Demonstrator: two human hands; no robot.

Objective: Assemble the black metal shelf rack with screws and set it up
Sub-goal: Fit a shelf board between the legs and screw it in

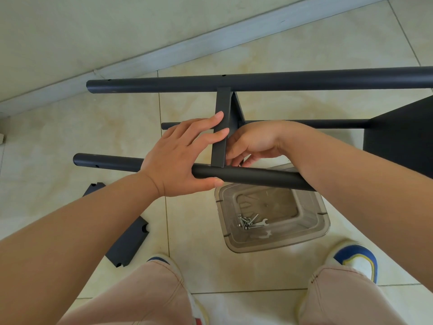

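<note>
The black metal rack lies on its side over the tiled floor, with a far pole [257,82], a thin lower pole [316,124] and a near pole [253,177]. A black shelf plate [221,132] stands edge-on between the far and near poles. My left hand [180,156] holds the near pole, thumb under it and straight fingers against the plate. My right hand [253,144] has its fingers curled at the joint of plate and near pole; what they pinch is hidden. Another black shelf panel [403,139] is at the right.
A clear plastic bin [321,227] sits on the floor under the near pole, holding several silver screws [246,222] and a small wrench [261,222]. A loose black plate [127,246] lies at the lower left. My shoes and the wall's baseboard [164,57] border the space.
</note>
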